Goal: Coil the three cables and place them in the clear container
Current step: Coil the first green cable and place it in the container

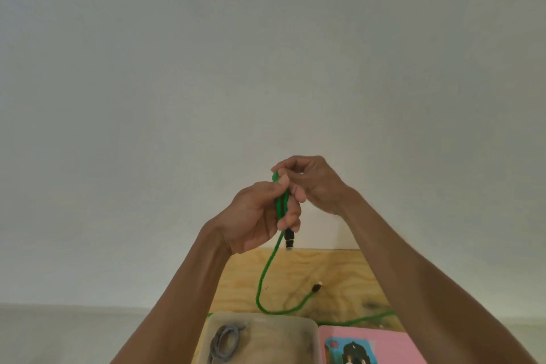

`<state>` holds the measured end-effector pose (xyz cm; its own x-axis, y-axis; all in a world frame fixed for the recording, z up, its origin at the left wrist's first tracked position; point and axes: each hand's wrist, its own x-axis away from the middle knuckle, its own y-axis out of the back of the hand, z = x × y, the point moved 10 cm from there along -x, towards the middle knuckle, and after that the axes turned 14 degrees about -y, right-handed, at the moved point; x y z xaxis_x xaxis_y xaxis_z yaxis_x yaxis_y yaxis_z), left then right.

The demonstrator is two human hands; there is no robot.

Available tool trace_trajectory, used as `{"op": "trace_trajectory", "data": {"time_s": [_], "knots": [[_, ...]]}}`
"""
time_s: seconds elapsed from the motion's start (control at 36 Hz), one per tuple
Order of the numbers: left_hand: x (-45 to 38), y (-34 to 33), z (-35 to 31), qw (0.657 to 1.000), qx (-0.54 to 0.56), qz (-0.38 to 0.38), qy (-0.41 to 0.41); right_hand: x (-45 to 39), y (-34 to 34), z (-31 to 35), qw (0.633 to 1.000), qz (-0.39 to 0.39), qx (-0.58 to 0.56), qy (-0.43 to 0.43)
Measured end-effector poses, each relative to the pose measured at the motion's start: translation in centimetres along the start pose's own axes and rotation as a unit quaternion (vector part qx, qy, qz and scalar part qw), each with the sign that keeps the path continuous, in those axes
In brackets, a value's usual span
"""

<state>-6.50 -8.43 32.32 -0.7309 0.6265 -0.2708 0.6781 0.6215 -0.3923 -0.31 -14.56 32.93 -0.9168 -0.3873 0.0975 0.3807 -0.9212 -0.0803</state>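
Note:
Both hands are raised in front of a white wall. My left hand [260,216] grips a green braided cable [267,269] folded into a short loop, and a black plug hangs just below the fist. My right hand [313,183] pinches the top of that loop. The rest of the cable drops to the wooden table [339,272] and curves right to a second black plug [316,287]. Another green cable stretch [363,318] lies further right. A clear container [307,325] sits at the bottom, holding a coiled grey cable [226,340].
A pink box [384,337] with a picture on its lid sits right of the container. The table butts against the white wall, and its left edge lies behind my left forearm.

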Motion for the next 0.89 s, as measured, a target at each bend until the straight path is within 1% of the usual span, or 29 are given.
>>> {"op": "trace_trajectory", "data": {"time_s": [0.06,0.08,0.11,0.17,0.19,0.28,0.42,0.5,0.56,0.61,0.67,0.75,0.83,0.86,0.89], "knots": [[-0.5,-0.4,-0.8,0.999,0.014,0.004,-0.029,0.6,-1.0,-1.2,0.998,0.024,-0.052,-0.018],[-0.8,-0.4,-1.3,0.999,0.013,0.003,-0.043,0.9,-1.6,-1.8,0.997,0.029,-0.060,-0.027],[-1.2,-0.3,-1.8,0.998,0.006,0.000,-0.054,1.0,-1.7,-2.6,0.998,0.022,-0.057,-0.031],[-1.8,0.3,-2.6,0.998,-0.005,-0.010,-0.068,1.1,-1.3,-4.3,0.998,-0.025,-0.049,-0.039],[-2.1,0.7,-3.0,0.997,-0.005,-0.018,-0.073,1.3,-1.5,-4.9,0.997,-0.035,-0.046,-0.042],[-3.1,1.8,-4.5,0.994,-0.005,-0.044,-0.101,2.0,-2.3,-5.7,0.998,-0.033,-0.036,-0.045],[-4.7,3.8,-7.0,0.980,-0.111,-0.091,-0.135,2.8,-2.5,-5.8,0.998,-0.054,0.018,-0.040],[-5.1,5.1,-7.7,0.970,-0.176,-0.107,-0.127,3.5,-1.9,-5.1,0.995,-0.089,0.046,-0.022],[-5.0,6.0,-7.6,0.960,-0.226,-0.113,-0.118,3.8,-1.9,-4.3,0.992,-0.095,0.076,-0.015],[-4.7,6.5,-7.4,0.940,-0.305,-0.115,-0.105,3.9,-2.2,-3.7,0.986,-0.096,0.134,-0.013],[-4.4,6.8,-6.8,0.925,-0.352,-0.111,-0.094,4.0,-2.4,-2.9,0.974,-0.102,0.200,-0.013],[-3.6,6.9,-5.9,0.906,-0.407,-0.090,-0.073,4.3,-1.8,-1.0,0.950,-0.130,0.284,0.012],[-2.8,5.8,-4.9,0.886,-0.459,-0.043,-0.053,4.6,-1.4,1.7,0.936,-0.133,0.325,0.039],[-2.5,5.5,-4.3,0.889,-0.455,-0.032,-0.040,4.6,-1.4,2.7,0.932,-0.128,0.336,0.052],[-2.1,5.4,-3.5,0.905,-0.424,-0.032,-0.014,4.7,-1.5,3.7,0.929,-0.119,0.345,0.067]]}}
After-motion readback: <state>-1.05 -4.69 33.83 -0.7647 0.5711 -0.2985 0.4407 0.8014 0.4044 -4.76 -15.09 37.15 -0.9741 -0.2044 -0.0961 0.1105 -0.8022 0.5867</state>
